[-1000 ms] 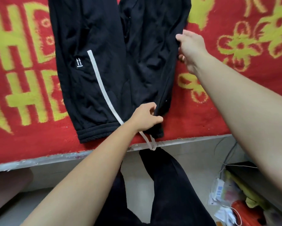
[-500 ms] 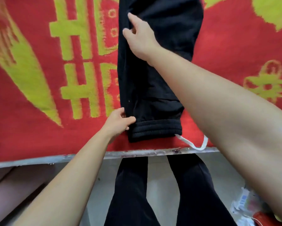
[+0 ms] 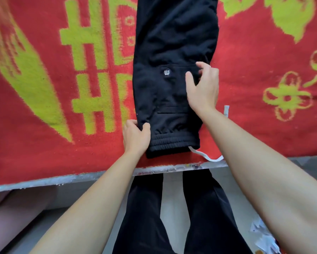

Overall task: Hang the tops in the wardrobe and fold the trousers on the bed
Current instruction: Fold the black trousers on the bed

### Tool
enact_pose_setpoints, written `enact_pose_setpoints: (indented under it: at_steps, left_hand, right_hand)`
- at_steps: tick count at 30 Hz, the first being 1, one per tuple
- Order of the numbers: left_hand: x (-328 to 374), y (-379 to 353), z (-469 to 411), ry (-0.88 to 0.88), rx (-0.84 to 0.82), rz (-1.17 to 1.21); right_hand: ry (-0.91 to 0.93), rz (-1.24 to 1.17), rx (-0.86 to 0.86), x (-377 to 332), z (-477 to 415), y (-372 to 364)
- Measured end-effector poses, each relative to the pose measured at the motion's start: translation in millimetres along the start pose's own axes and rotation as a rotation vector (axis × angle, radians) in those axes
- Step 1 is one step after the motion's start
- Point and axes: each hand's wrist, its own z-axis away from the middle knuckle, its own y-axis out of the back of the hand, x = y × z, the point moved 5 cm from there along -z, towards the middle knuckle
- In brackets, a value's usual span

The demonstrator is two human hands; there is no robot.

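The black cloth trousers (image 3: 172, 43) are lying folded lengthwise on the red-and-yellow bed blanket (image 3: 264, 125), the left hand (image 3: 136, 138) gripping the waistband corner and the right hand (image 3: 203, 87) pinching the opposite edge, probably keeping the stacked legs aligned for folding.

A single head-worn wide-angle camera looks forward and steeply down — close over the bed (image 3: 62, 180) at its near edge.

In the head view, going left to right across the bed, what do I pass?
Yellow lettering → left hand → black trousers → white drawstring → yellow flower motif.
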Motion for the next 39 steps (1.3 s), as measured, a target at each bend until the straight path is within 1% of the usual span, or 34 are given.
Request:
enact_pose_setpoints:
  at_steps: [1,2,3,4,5,6,7,8,11,13,15,19,21,24,26,28,29,31,33,35,36,37,39]
  left_hand:
    - [2,-1,2,0.011,0.023,-0.001]
    - [4,-3,3,0.02,0.039,-0.017]
    - [5,-5,3,0.029,0.053,-0.046]
    - [7,-9,3,0.036,0.066,-0.081]
    - [8,-13,4,0.04,0.078,-0.119]
    - [10,-16,5,0.042,0.098,-0.155]
    - [12,-19,7,0.032,0.127,-0.184]
    - [14,-21,10,0.008,0.159,-0.205]
    - [7,-26,21,-0.084,0.211,-0.226]
    - [-7,-31,28,-0.114,0.193,-0.242]
    - [-26,-37,36,-0.108,0.164,-0.268]
    - [-51,-49,52,-0.104,0.116,-0.29]
    - [-53,-50,54,-0.089,0.095,-0.301]
    - [-49,-47,53,-0.046,0.035,-0.334]
    - [-40,-42,46,-0.032,0.01,-0.337]
    - [-24,-35,33,-0.014,0.011,-0.24]
    - [-12,-32,24,-0.011,0.023,-0.157]
    - [16,-25,1,-0.023,0.063,0.011]
    - [47,-19,-24,-0.054,0.115,0.099]
    - [80,-12,-50,-0.119,0.171,0.084]
    - [96,-10,-61,-0.158,0.187,0.056]
    - [111,-9,-72,-0.194,0.191,0.027]
    - [137,-5,-89,-0.261,0.203,-0.012]
  right_hand:
    - [-0.071,0.028,0.066,14,10,8]
    - [-0.171,0.045,0.077,30,20,11]
    - [-0.279,0.051,0.026,47,30,10]
    - [-0.368,0.043,-0.066,63,41,6]
    - [-0.419,0.029,-0.178,76,53,0]
    - [-0.427,0.014,-0.291,86,64,-6]
    - [-0.397,0.002,-0.379,93,74,-12]
    - [-0.355,-0.007,-0.424,98,82,-15]
    - [-0.308,-0.033,-0.409,109,99,-11]
    - [-0.289,-0.032,-0.422,119,110,-7]
    - [-0.249,0.012,-0.479,133,123,-7]
    - [-0.263,0.05,-0.582,150,141,-7]
    - [-0.257,0.1,-0.646,151,139,-7]
    - [-0.35,0.104,-0.788,149,122,0]
    - [-0.35,0.127,-0.853,141,104,10]
    - [-0.28,0.124,-0.828,129,80,20]
    - [-0.258,0.065,-0.786,121,67,24]
    - [-0.253,-0.179,-0.695,103,39,26]
    - [-0.29,-0.365,-0.537,89,7,25]
    - [-0.337,-0.426,-0.325,80,-25,26]
    - [-0.335,-0.429,-0.247,76,-40,28]
    - [-0.309,-0.419,-0.207,71,-52,28]
    - [-0.231,-0.35,-0.196,61,-73,28]
